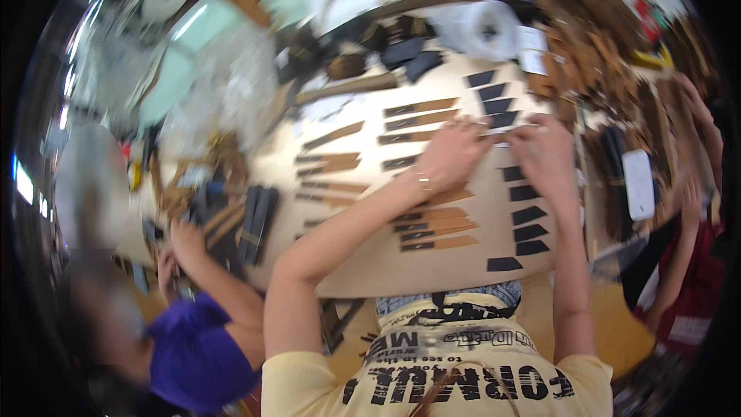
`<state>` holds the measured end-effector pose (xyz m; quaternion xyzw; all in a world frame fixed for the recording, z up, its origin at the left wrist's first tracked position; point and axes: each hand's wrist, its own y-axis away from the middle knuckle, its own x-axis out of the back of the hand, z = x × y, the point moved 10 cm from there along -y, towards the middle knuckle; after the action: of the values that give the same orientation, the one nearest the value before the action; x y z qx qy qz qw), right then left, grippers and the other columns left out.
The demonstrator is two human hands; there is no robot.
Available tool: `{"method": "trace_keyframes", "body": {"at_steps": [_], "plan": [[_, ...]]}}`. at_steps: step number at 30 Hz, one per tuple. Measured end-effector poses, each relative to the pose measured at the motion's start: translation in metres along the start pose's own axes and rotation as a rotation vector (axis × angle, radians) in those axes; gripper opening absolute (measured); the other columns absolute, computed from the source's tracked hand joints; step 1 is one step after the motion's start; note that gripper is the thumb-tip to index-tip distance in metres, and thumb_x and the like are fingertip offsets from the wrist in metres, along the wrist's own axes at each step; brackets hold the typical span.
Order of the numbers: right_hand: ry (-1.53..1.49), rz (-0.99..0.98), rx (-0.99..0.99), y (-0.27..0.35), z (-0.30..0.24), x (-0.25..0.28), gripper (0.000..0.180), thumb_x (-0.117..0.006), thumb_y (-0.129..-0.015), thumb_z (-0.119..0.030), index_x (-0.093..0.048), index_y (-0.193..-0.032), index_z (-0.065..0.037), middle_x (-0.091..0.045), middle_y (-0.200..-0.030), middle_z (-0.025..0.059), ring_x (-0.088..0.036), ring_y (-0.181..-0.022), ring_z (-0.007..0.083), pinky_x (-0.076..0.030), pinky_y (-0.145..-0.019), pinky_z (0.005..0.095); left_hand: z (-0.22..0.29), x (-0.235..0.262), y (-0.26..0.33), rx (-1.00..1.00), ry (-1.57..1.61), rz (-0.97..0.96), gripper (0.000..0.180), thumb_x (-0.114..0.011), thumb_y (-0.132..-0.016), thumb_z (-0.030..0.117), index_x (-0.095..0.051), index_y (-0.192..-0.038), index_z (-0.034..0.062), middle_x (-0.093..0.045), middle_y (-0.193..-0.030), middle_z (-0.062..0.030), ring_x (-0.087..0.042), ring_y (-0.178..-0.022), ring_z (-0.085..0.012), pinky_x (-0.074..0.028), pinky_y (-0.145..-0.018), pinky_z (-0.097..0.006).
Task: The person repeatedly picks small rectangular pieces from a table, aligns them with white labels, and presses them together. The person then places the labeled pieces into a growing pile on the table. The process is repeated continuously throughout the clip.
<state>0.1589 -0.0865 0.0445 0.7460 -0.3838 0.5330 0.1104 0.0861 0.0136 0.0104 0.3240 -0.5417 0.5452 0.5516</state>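
My left hand (455, 153) and my right hand (543, 153) meet over the board, fingers pinched close together. Between the fingertips is a small piece, mostly hidden, whose kind I cannot make out. Beyond the hands lies a column of black slanted pieces (494, 93), and more black pieces (529, 215) run down the near side, left of my right forearm. Under and beside my left forearm, brown strips with dark ends (440, 225) lie in rows. Farther left is another group of brown strips (333, 161).
Dark and brown strip bundles crowd the board's right side, with a white phone-like object (638, 184) among them. A clear plastic roll (488, 29) stands at the back. Plastic bags (224, 93) and black bundles (256, 224) lie left. One person (201, 347) works at left, another (683, 286) at right.
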Motion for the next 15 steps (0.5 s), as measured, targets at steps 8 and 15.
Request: {"method": "trace_keyframes", "body": {"at_steps": [8, 15], "plan": [[-0.29, -0.037, -0.102, 0.005, 0.025, 0.004, 0.013, -0.068, -0.089, -0.007, -0.066, -0.1, 0.0, -0.065, -0.09, 0.0075, -0.059, -0.085, 0.0188, -0.046, -0.078, 0.0305, 0.024, 0.05, 0.011, 0.394, 0.141, 0.46, 0.035, -0.064, -0.085, 0.013, -0.063, -0.118, 0.0027, -0.058, -0.123, -0.0178, -0.053, -0.119, -0.0319, -0.031, -0.109, -0.05], [-0.309, 0.029, 0.24, 0.042, -0.097, 0.063, 0.012, -0.071, -0.084, -0.001, -0.065, -0.095, 0.0, -0.066, -0.091, 0.0083, -0.06, -0.087, 0.0221, -0.046, -0.082, 0.0327, 0.032, 0.09, 0.067, 0.338, 0.549, 0.392, 0.014, -0.07, -0.087, 0.018, -0.071, -0.099, 0.0108, -0.065, -0.097, -0.0033, -0.062, -0.096, -0.023, -0.04, -0.096, -0.04]]}}
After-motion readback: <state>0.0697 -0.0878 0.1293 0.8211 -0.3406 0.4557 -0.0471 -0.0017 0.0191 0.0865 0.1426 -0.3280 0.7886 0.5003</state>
